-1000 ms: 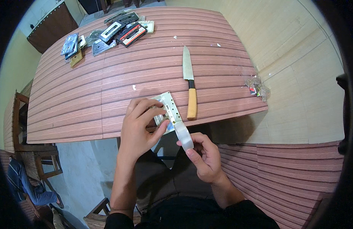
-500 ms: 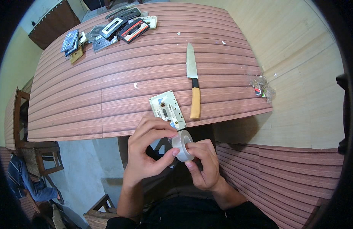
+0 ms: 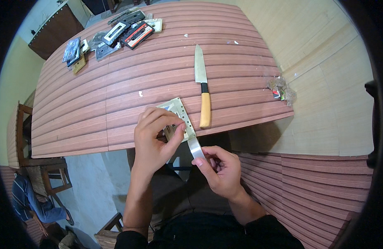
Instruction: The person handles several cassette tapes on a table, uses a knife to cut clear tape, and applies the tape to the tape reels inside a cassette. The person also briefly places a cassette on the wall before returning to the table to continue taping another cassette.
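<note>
A white cassette tape (image 3: 180,108) lies at the table's near edge, partly hidden by my left hand (image 3: 158,135). That hand is over it, thumb and fingertips pinched together. Whatever is between those fingertips is too small to make out. My right hand (image 3: 218,170) grips a roll of clear adhesive tape (image 3: 195,148) at its lower end, just off the table edge. The roll's upper end is close to the cassette's near corner. To the right of the cassette lies a kitchen knife (image 3: 204,106), its wooden handle toward me and its blade pointing away.
Several cassettes (image 3: 137,35) are piled at the table's far left, some in cases (image 3: 71,50). Crumpled clear wrapping (image 3: 282,91) sits at the right edge. White scraps (image 3: 140,94) dot the table (image 3: 75,112). A seated person (image 3: 38,199) is at the lower left.
My left hand has left the tape roll and moved up over the cassette. The roll, now held by my right hand alone, has turned from face-on to nearly edge-on. The view has shifted slightly.
</note>
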A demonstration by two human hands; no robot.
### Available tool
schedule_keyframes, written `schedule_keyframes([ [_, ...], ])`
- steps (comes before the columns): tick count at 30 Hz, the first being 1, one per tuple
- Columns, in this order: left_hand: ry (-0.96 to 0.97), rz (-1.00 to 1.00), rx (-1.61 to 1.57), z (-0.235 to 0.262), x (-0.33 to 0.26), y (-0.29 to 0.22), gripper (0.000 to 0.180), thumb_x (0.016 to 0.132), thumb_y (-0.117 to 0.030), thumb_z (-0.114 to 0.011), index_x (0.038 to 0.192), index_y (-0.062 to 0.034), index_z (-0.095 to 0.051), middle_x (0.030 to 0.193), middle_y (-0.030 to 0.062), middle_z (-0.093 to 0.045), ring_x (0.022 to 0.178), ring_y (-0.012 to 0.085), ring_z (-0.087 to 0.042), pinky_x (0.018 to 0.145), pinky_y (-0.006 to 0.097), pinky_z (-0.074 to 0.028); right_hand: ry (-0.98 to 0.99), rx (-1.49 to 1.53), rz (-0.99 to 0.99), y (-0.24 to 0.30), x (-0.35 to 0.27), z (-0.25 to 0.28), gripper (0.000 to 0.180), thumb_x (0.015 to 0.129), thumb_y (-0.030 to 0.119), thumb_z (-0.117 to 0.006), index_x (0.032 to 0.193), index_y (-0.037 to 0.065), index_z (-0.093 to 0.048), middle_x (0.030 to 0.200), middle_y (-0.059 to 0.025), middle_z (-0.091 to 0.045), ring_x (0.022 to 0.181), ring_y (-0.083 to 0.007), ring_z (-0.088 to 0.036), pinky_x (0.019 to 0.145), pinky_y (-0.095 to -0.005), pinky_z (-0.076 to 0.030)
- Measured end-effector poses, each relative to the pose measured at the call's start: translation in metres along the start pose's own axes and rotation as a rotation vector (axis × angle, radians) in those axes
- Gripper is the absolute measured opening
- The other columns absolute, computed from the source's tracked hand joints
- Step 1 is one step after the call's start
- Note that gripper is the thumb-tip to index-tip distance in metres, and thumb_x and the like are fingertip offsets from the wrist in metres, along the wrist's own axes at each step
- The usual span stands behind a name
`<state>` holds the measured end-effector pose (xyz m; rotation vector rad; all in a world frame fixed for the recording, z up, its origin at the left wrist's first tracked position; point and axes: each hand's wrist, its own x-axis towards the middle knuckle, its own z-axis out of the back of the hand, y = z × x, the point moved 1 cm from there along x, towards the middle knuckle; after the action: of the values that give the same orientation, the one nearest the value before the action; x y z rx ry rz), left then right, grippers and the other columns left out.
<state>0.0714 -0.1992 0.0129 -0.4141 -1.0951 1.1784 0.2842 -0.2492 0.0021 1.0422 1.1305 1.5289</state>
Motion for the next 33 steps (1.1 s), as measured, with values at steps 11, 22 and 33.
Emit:
schedule_keyframes([
  [11,-0.068,-0.036,0.126,-0.008,-0.001,0.005,0.013,0.083,-0.001,-0.087,0.095,-0.0033,-0.083,0.098,0.0069,-0.079,0.103,0.0257,-0.067,0.091,0.038,-0.054,-0.070,0.219,-0.165,-0.005,0.005,-0.010,0.024,0.102,0.021,-0.086,0.110,-0.002,-0.081,0.083,-0.0029,-0.081,0.064,0.0013,-0.059,0.055,-0.0182,-0.039],
  [22,-0.098,-0.056,0.152,-0.010,-0.003,0.006,0.015,0.081,-0.002,-0.089,0.095,-0.0039,-0.084,0.098,0.0072,-0.080,0.101,0.0266,-0.069,0.091,0.039,-0.055,-0.033,0.231,-0.187,-0.006,0.003,-0.007,0.017,0.105,0.010,-0.080,0.112,-0.005,-0.077,0.088,-0.0068,-0.080,0.076,-0.0021,-0.068,0.067,-0.0159,-0.049],
  [33,-0.105,-0.062,0.153,-0.011,-0.003,0.006,0.015,0.081,-0.003,-0.090,0.095,-0.0047,-0.085,0.097,0.0072,-0.080,0.101,0.0275,-0.070,0.090,0.040,-0.055,-0.096,0.238,-0.147,-0.015,0.001,-0.010,0.019,0.103,0.016,-0.084,0.106,-0.003,-0.080,0.082,-0.0035,-0.079,0.069,0.0005,-0.065,0.057,-0.0166,-0.042],
])
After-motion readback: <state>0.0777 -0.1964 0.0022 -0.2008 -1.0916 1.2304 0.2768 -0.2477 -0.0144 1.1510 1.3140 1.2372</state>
